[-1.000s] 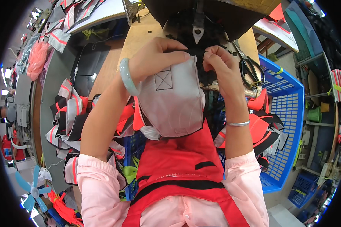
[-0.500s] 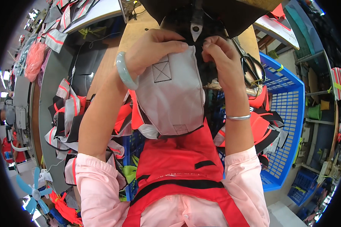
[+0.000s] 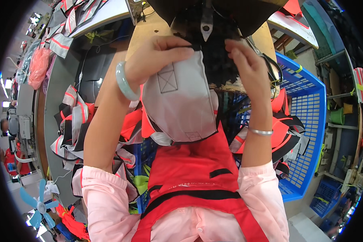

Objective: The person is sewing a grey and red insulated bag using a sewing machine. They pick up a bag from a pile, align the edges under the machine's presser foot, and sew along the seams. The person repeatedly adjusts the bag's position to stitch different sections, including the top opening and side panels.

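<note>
My left hand (image 3: 163,54) pinches the top edge of a grey fabric panel (image 3: 183,97) with dark edging. Stitched boxes with crossed lines mark the panel near its upper left and bottom edge, and its lower part hangs over my red apron (image 3: 193,165). To the right, my right hand (image 3: 250,64) is raised apart from the panel, its fingers loosely bent and slightly apart, with nothing visible in them. Between and beyond both hands is the dark sewing machine, its metal presser part (image 3: 206,28) just past the panel's top edge. Black scissors (image 3: 272,66) lie behind my right hand.
A blue plastic basket (image 3: 306,101) stands at the right, with red, grey and black fabric pieces (image 3: 280,133) beside and in it. More sewn pieces (image 3: 70,121) are heaped at the left. A wooden tabletop (image 3: 143,30) surrounds the machine. A blue fan (image 3: 40,205) is at the lower left.
My right hand has moved right, away from the panel's top corner, and its fingers have loosened. My left hand and the panel have shifted slightly left.
</note>
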Demonstrator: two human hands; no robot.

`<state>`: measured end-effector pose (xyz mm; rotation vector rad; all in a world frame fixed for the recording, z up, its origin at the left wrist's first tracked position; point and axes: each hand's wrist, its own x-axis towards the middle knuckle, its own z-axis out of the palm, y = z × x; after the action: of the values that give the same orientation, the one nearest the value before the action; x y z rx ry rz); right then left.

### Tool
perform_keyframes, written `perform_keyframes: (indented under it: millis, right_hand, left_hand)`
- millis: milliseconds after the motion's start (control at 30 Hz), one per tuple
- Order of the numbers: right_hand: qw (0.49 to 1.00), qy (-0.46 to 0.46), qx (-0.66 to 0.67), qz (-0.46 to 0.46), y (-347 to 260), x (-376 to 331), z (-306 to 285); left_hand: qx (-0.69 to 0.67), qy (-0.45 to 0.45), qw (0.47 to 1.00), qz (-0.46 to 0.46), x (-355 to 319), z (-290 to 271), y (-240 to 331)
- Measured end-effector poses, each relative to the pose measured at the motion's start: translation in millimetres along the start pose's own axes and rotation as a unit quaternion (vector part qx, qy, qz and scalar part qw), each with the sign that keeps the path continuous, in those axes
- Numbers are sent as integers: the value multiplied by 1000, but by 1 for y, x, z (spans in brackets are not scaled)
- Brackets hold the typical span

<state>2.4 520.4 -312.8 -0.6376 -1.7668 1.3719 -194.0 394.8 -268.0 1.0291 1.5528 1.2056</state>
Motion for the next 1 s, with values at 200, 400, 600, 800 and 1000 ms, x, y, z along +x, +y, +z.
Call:
perform_keyframes:
  millis: [200,400,600,800,1000]
  right_hand:
    - [953,-209,128,176,-25,-79,20]
    - [898,-119,368,209,-1,-134,-19]
    - [997,68,-31,-33,-21,-121,-33]
    - [896,-187,-364,-174,-45,-106,7]
    - [938,-302,-149,-78,-31,-127,6]
  left_hand:
    - [118,-71,990,32,-38,27,-1]
    - [72,-182,974,116,-77,13,-46]
    - [167,-78,975,127,-89,58,-60]
    - [276,-89,944,155,-83,69,-26]
    - [216,-283,914,196,-81,38,-51]
